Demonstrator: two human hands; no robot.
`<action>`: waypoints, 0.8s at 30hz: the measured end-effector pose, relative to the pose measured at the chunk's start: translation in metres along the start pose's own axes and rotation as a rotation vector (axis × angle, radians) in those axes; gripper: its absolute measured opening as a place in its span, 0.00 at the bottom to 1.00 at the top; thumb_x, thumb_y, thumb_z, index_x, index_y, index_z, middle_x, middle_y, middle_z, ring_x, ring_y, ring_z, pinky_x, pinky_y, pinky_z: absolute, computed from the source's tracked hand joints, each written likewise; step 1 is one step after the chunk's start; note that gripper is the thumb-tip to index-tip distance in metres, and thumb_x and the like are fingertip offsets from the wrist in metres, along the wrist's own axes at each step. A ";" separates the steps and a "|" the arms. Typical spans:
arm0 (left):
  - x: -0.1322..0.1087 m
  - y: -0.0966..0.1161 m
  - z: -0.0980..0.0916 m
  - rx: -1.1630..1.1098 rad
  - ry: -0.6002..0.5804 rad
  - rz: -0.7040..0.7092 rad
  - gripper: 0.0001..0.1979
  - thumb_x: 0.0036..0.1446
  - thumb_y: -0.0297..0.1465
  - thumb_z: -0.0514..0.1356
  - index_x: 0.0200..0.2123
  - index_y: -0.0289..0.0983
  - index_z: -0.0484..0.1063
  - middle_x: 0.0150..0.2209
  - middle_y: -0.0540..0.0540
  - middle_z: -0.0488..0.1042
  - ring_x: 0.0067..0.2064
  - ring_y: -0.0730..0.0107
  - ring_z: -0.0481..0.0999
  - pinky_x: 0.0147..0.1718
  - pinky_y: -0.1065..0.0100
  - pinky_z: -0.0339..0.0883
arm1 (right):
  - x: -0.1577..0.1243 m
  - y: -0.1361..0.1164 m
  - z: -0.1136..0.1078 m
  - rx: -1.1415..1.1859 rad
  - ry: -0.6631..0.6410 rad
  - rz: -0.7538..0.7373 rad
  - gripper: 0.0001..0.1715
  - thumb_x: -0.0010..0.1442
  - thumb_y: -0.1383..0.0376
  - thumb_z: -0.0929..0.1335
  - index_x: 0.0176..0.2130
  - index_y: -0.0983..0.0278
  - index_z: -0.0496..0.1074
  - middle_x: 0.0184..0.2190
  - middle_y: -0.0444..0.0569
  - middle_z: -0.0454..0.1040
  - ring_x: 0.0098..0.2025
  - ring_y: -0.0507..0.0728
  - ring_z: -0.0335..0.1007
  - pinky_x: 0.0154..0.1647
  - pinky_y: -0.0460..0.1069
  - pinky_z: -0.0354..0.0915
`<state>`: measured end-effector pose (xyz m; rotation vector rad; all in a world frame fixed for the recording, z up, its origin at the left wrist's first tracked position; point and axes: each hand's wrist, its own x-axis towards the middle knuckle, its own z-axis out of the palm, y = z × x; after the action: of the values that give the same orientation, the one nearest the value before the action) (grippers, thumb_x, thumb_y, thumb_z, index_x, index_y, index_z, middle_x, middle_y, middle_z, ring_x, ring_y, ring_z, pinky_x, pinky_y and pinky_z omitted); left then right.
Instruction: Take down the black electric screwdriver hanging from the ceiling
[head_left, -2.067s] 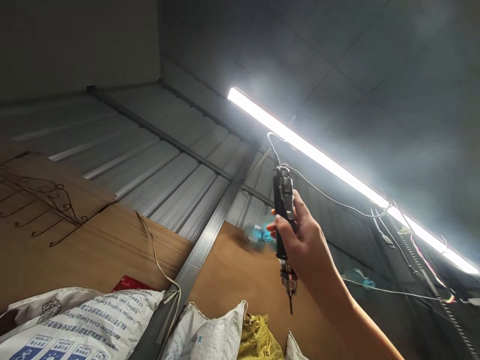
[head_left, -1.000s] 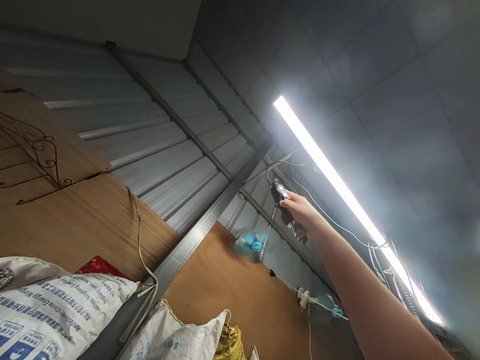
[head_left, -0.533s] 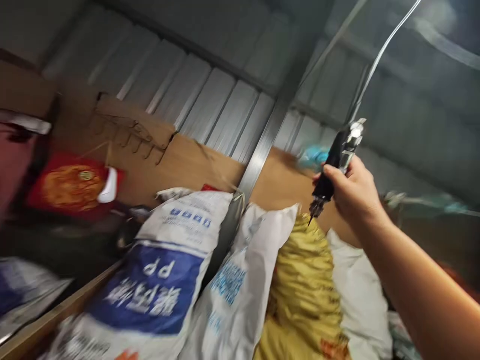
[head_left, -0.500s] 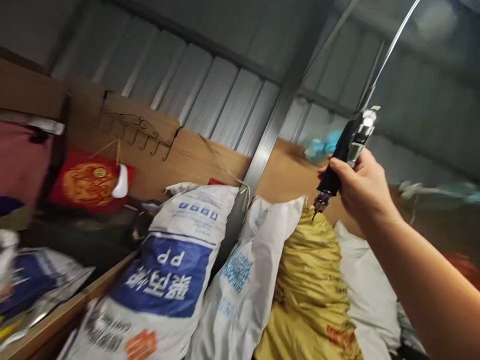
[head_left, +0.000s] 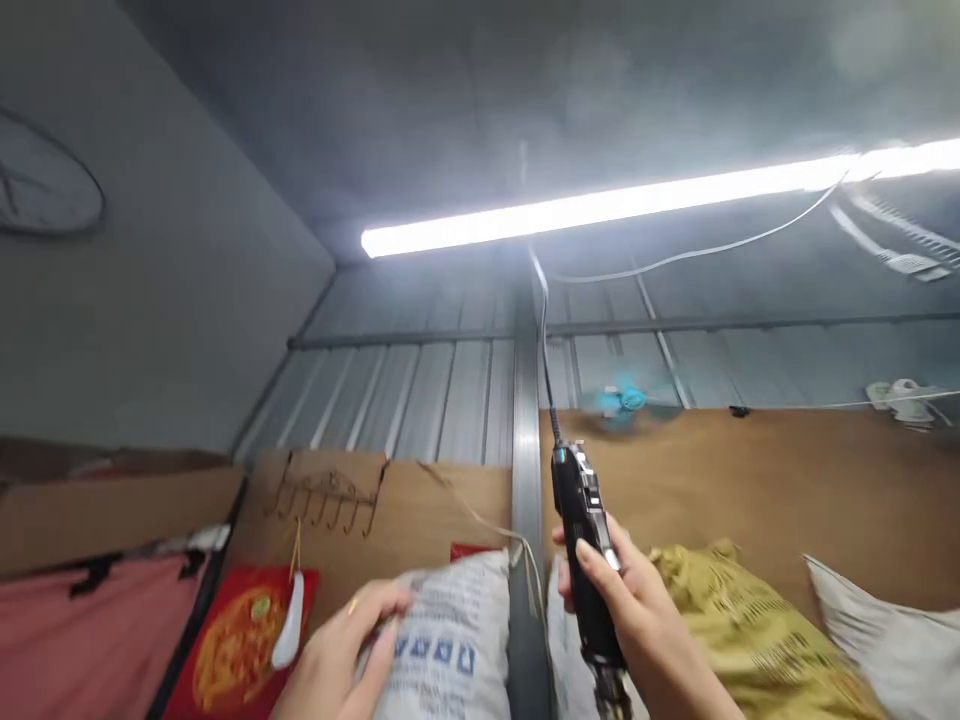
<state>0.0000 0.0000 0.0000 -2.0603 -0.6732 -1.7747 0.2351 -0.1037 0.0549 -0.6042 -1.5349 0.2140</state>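
My right hand (head_left: 637,625) is wrapped round a black electric screwdriver (head_left: 583,545), held upright with its bit end pointing down past the lower frame edge. The tool's cable (head_left: 541,330) runs up to the ceiling near the light. My left hand (head_left: 341,655) rises at the bottom left of centre, fingers curled, pinching something small and yellowish that I cannot make out, right beside a white woven sack (head_left: 450,640).
A lit tube lamp (head_left: 637,200) crosses the ceiling. Corrugated metal wall with a vertical steel post (head_left: 526,420), brown boards (head_left: 750,490), a yellow sack (head_left: 742,630), a white sack (head_left: 892,640), a red cushion (head_left: 247,640), a hook rack (head_left: 326,495), a turquoise fan (head_left: 622,402).
The view has swung level and to the left. My right hand has come down and nearer with the screwdriver now upright. My left hand has come into sight at the bottom.
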 end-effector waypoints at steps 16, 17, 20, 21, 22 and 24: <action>0.341 0.175 0.017 0.751 0.222 0.385 0.20 0.53 0.29 0.53 0.51 0.32 0.63 0.63 0.37 0.40 0.63 0.52 0.45 0.58 0.53 0.50 | 0.035 -0.055 -0.049 0.379 -0.195 -0.073 0.25 0.54 0.49 0.62 0.43 0.65 0.60 0.19 0.42 0.65 0.18 0.49 0.59 0.20 0.43 0.59; 0.351 0.181 0.020 0.770 0.203 0.384 0.19 0.52 0.29 0.54 0.49 0.33 0.65 0.64 0.39 0.39 0.63 0.50 0.42 0.58 0.51 0.49 | 0.037 -0.053 -0.054 0.383 -0.204 -0.067 0.25 0.54 0.49 0.62 0.42 0.65 0.60 0.19 0.42 0.65 0.18 0.49 0.59 0.20 0.43 0.60; 0.372 0.191 0.028 0.828 0.109 0.413 0.16 0.52 0.29 0.54 0.46 0.38 0.69 0.63 0.44 0.44 0.63 0.44 0.40 0.56 0.43 0.47 | 0.044 -0.046 -0.070 0.370 -0.176 -0.056 0.24 0.52 0.49 0.61 0.40 0.65 0.61 0.18 0.42 0.65 0.17 0.49 0.59 0.19 0.43 0.59; 0.376 0.193 0.030 0.840 0.087 0.433 0.16 0.53 0.28 0.53 0.45 0.39 0.68 0.62 0.45 0.48 0.63 0.45 0.40 0.56 0.42 0.47 | 0.047 -0.044 -0.076 0.366 -0.160 -0.055 0.24 0.52 0.49 0.61 0.39 0.65 0.61 0.17 0.42 0.65 0.17 0.48 0.59 0.18 0.42 0.58; 0.379 0.195 0.033 0.845 0.078 0.452 0.16 0.53 0.28 0.53 0.46 0.39 0.68 0.61 0.45 0.52 0.63 0.47 0.42 0.56 0.43 0.48 | 0.050 -0.044 -0.083 0.362 -0.144 -0.061 0.24 0.51 0.49 0.61 0.39 0.65 0.61 0.17 0.42 0.65 0.17 0.48 0.58 0.17 0.42 0.58; 0.380 0.196 0.039 0.831 0.091 0.470 0.15 0.54 0.28 0.51 0.46 0.36 0.67 0.56 0.41 0.58 0.60 0.52 0.53 0.55 0.49 0.54 | 0.057 -0.044 -0.095 0.349 -0.117 -0.083 0.23 0.51 0.50 0.61 0.38 0.66 0.61 0.17 0.42 0.65 0.17 0.48 0.58 0.17 0.42 0.58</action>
<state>0.1820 -0.0914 0.3779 -1.3993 -0.6714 -1.0532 0.3192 -0.1344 0.1330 -0.2548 -1.5847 0.4489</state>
